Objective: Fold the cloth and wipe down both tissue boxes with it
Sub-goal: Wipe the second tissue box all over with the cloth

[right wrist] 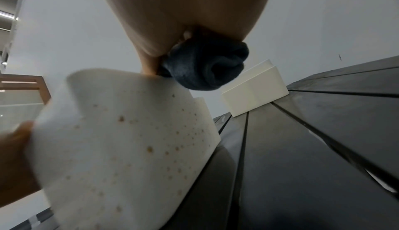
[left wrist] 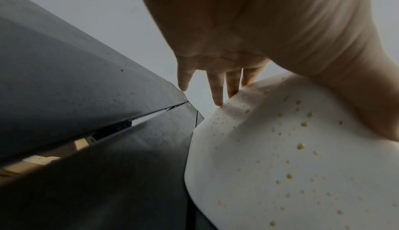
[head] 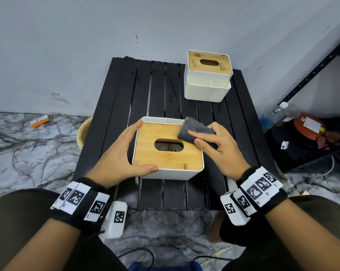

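A white tissue box with a bamboo lid (head: 168, 153) stands near me on the black slatted table (head: 161, 90). My left hand (head: 122, 151) braces its left front corner, fingers straight along the left side and thumb on the front edge. My right hand (head: 220, 147) holds a folded dark grey cloth (head: 194, 132) and presses it on the lid's far right corner. The second tissue box (head: 208, 75) stands at the table's far right. In the left wrist view my straight fingers (left wrist: 218, 88) touch the box's speckled wall (left wrist: 280, 156). The right wrist view shows the cloth (right wrist: 207, 68) bunched under my palm above the near box (right wrist: 121, 139).
A grey wall stands right behind the table. A black metal rack at the right holds a plastic bottle (head: 276, 116) and a red container (head: 308, 126). A beige bowl (head: 83, 132) sits under the table's left edge. An orange item (head: 39, 121) lies on the marble floor.
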